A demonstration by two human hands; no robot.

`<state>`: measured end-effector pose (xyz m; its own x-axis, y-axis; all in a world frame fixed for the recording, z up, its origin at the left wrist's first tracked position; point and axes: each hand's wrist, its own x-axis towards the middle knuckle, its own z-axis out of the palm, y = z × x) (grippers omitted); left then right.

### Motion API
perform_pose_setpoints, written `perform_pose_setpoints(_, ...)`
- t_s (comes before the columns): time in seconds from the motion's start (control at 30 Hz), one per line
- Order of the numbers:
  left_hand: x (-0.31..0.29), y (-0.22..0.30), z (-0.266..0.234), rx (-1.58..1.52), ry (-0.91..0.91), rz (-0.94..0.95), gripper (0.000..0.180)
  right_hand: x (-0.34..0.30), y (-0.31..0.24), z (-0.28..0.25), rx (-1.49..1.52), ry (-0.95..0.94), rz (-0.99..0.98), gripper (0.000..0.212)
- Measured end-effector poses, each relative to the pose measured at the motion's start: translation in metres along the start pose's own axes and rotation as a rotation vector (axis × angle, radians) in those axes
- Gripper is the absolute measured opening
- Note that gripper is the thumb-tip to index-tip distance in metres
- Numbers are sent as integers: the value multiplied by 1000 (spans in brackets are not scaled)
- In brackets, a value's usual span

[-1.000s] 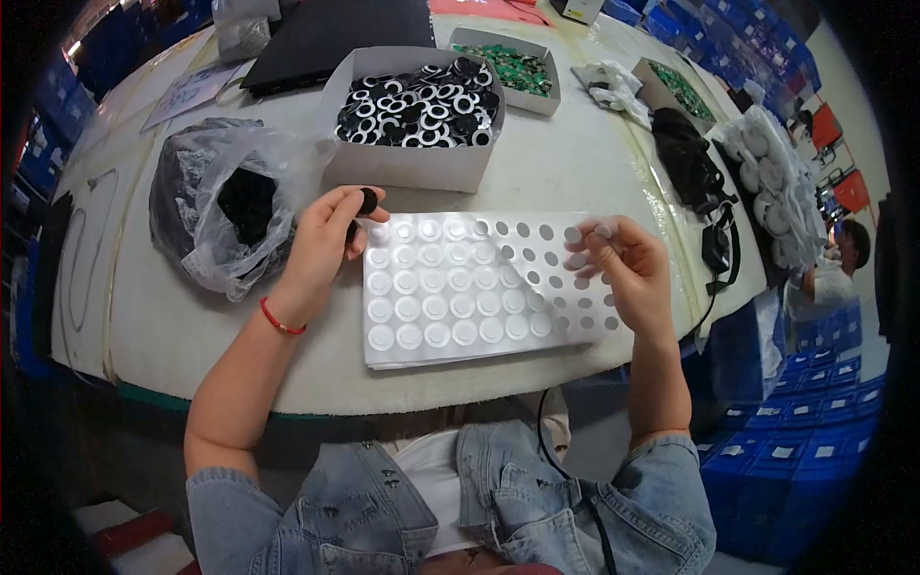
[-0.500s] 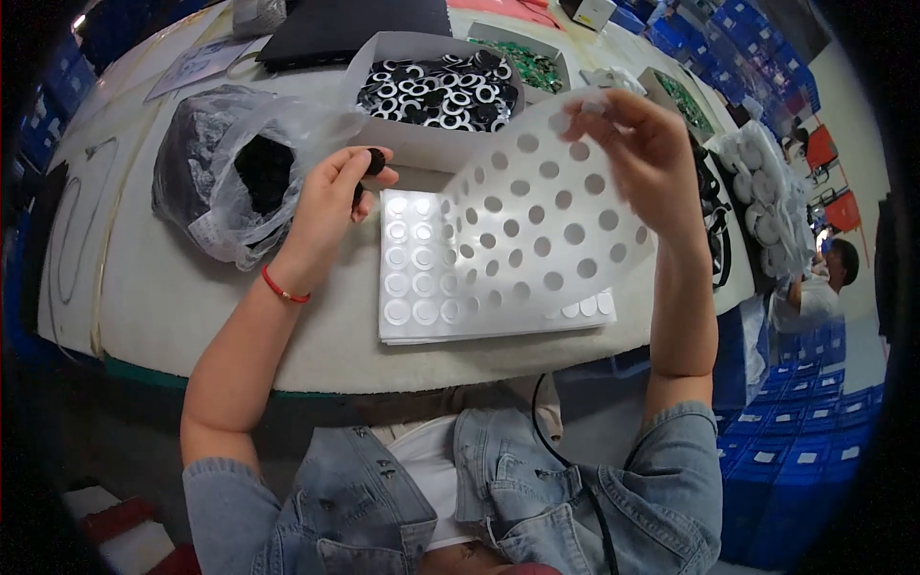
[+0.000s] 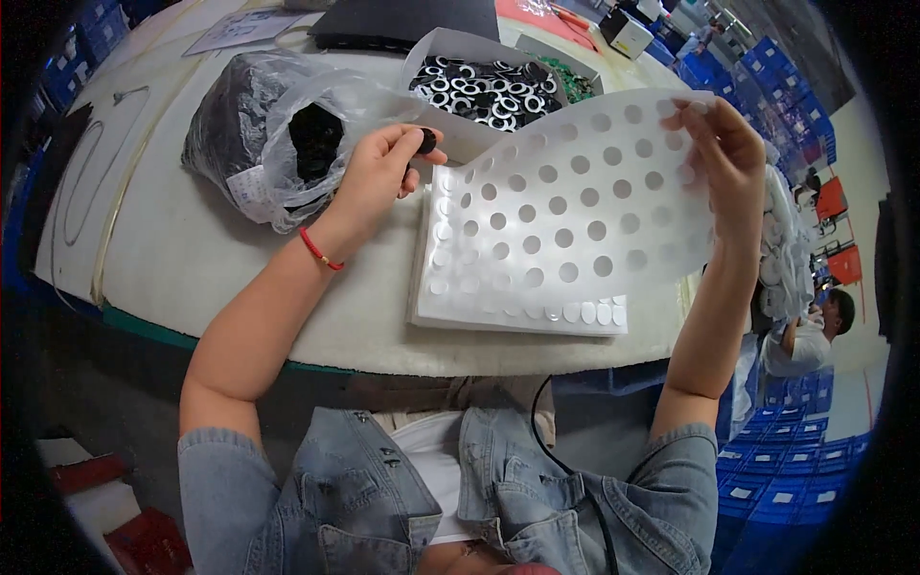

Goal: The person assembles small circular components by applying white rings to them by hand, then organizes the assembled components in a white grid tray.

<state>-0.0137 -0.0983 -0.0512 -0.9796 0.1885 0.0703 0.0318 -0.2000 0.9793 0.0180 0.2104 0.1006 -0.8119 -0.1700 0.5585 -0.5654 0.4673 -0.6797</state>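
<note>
My left hand (image 3: pixel 376 177) pinches a small black round piece (image 3: pixel 427 142) between thumb and finger, its other fingers curled. It is between an open clear plastic bag (image 3: pixel 216 129) of black pieces and a stack of white sheets (image 3: pixel 470 318). My right hand (image 3: pixel 725 158) grips the far right corner of a translucent sheet (image 3: pixel 613 278) with rows of round holes or dots. This sheet curves up over the stack and hides most of it. White round stickers (image 3: pixel 587 313) show along the stack's near edge.
Beyond the stack, a white box (image 3: pixel 470 137) holds many black-and-white ring pieces. Behind it are a box of green parts (image 3: pixel 578 84) and a black flat case (image 3: pixel 407 26). A cable (image 3: pixel 84 172) lies at the left. Another person (image 3: pixel 810 335) is at the far right.
My right hand has moved right, drawing the translucent sheet flatter and wider. The sheet now covers the sticker columns that showed at the stack's left. My left hand still pinches the black piece.
</note>
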Motion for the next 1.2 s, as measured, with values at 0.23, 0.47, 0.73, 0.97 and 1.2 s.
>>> perform_pose_setpoints(0.23,1,-1,0,23,24,20,29,-19,-10,-27,-94,238,149,21)
perform_pose_setpoints(0.47,-5,1,1,34,15,16,28,-53,15,-77,185,288,205,21)
perform_pose_setpoints(0.73,-1,-2,2,26,37,51,29,-99,11,-100,407,390,210,22)
perform_pose_setpoints(0.97,7,-10,1,60,11,63,29,-137,14,-122,316,519,297,27)
perform_pose_setpoints(1.2,2,-8,0,26,21,44,27,-172,10,-134,381,592,372,25)
